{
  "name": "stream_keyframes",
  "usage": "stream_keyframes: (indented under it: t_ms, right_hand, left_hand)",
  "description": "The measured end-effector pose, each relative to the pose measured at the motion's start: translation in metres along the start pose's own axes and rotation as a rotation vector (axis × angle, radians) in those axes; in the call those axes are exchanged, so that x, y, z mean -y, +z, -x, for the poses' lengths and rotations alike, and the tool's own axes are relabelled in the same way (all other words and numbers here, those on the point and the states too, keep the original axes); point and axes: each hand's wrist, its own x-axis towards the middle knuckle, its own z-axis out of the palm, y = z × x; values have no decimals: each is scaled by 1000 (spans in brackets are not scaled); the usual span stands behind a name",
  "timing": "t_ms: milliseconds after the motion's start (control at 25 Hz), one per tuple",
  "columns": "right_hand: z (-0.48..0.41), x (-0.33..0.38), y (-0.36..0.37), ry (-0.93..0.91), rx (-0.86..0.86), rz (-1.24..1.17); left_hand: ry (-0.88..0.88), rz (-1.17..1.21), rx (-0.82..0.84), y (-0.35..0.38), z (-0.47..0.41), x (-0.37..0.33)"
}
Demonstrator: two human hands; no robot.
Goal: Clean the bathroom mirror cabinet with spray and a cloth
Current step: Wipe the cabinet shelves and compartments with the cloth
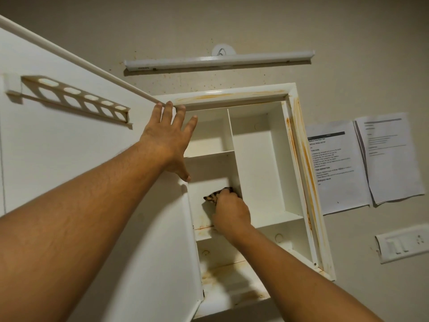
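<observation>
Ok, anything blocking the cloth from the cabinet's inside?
Nothing visible. The left hand props the door open, and the right hand grips the cloth inside the cabinet, in its middle-left compartment.

PHILIPS on tube light (218, 60), TASK GOAL, REQUIRED PROPS on wall sheet (336, 168)

two hands (167, 141) (232, 213), one cloth (217, 194), one cabinet (274, 159), perhaps three papers (336, 168)
</observation>
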Motion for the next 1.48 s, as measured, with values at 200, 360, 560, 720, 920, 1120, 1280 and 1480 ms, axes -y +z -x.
stream_keyframes:
  t_ms: [200,360,560,720,920,1120,1280,1480]
  right_hand:
    - [-34,22,-17,-78,-173,-181]
    - [-28,1,14,-446,-67,-34]
    - [-31,-14,18,-767,336,-24]
    - [-30,-21,-6,-640,653,23]
    - [-30,-11,-14,-613,454,490]
    - [-17,7,-3,-456,592,-168]
    - [-31,-20,-18,-607,554,290]
    - [-14,8,10,-494,473,-39]
  left_hand:
    - [-5,-13,0,0,0,-2]
    - [6,-32,-18,3,-1,-1]
    - [2,-63,-1,5,-2,-6]
    - [-4,-51,17,2,-1,-7]
    - [-2,-89,4,9,-3,-8]
    - [-2,-104,-5,8,-4,-7]
    - [-4,-150,0,10,-2,-10]
    - [-7,-166,-12,11,-2,-9]
